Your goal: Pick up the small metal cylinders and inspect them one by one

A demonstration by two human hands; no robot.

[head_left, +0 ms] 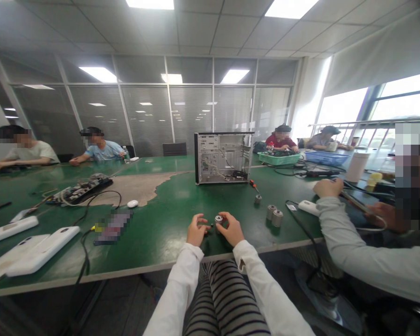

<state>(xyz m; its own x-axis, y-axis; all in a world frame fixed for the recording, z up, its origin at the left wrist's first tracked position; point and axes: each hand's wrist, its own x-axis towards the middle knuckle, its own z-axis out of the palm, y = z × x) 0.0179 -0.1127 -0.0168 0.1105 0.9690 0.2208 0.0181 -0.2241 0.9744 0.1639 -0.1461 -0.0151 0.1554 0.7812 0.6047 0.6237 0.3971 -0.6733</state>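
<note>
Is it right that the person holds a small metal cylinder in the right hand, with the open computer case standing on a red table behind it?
Not quite: the table is green, as the head view shows. The right hand does hold the small metal cylinder, and the open computer case stands behind it.

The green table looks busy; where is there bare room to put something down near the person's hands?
Bare green table lies between the left hand and the blurred flat item, and ahead up to the open computer case. Right of the right hand, which holds a small metal cylinder, it is crowded: two metal cylinders, a black cable and a co-worker's sleeve.
</note>
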